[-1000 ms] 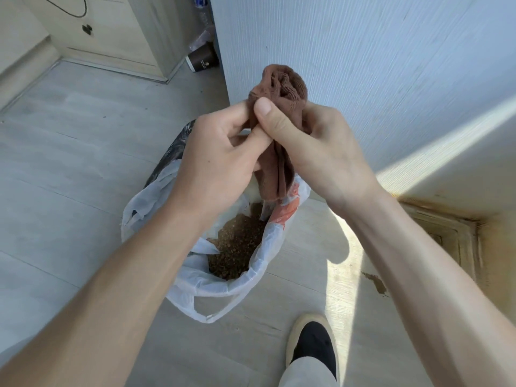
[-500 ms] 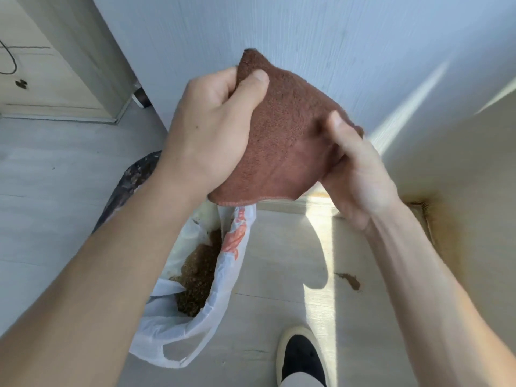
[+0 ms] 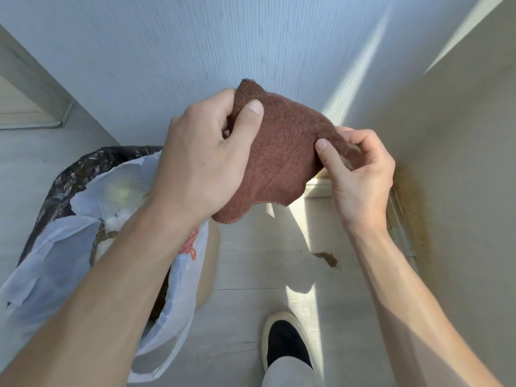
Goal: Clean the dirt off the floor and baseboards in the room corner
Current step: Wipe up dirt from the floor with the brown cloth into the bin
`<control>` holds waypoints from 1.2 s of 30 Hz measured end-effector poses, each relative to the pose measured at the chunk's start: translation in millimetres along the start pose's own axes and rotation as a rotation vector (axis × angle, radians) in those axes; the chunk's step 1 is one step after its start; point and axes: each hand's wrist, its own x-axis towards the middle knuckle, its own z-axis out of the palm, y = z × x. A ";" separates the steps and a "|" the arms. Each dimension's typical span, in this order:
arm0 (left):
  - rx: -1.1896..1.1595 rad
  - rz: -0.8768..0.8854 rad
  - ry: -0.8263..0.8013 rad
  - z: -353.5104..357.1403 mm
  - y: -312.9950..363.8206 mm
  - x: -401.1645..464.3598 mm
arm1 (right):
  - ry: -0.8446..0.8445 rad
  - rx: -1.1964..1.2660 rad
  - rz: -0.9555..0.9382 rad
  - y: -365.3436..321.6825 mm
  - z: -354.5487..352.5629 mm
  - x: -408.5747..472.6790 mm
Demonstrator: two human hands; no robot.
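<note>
A brown cloth (image 3: pixel 279 157) hangs spread between both hands, above the floor near the room corner. My left hand (image 3: pixel 203 160) grips its upper left part, thumb on top. My right hand (image 3: pixel 360 169) pinches its right edge between thumb and fingers. A small patch of brown dirt (image 3: pixel 326 258) lies on the pale floor below my right forearm. The baseboard (image 3: pixel 399 219) along the right wall is stained brown, and the wall (image 3: pixel 413 202) above it is stained too. The corner itself is partly hidden behind my right hand.
A white plastic bag (image 3: pixel 55 263) holding brown dirt stands open at the left, with a black bag (image 3: pixel 72 177) behind it. My shoe (image 3: pixel 284 342) is on the floor at the bottom centre. A cabinet base (image 3: pixel 33 118) is at the far left.
The cloth went from a bunch held over the bag to spread open between both hands. My right hand shifted to pinch the right edge. The view turned toward the corner.
</note>
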 end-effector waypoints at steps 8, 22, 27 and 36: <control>0.099 0.069 0.002 -3.0 6.5 1.8 | -0.009 0.092 -0.019 4.9 -10.9 5.9; 0.161 0.142 -0.041 -1.2 16.1 -0.8 | -0.089 0.603 0.349 19.2 1.0 -0.8; 0.180 0.097 -0.031 1.7 10.6 1.1 | -0.157 0.708 0.352 21.8 -0.9 -4.7; 0.070 0.191 -0.325 7.5 13.4 -5.3 | -0.223 0.831 0.653 35.2 20.3 -12.1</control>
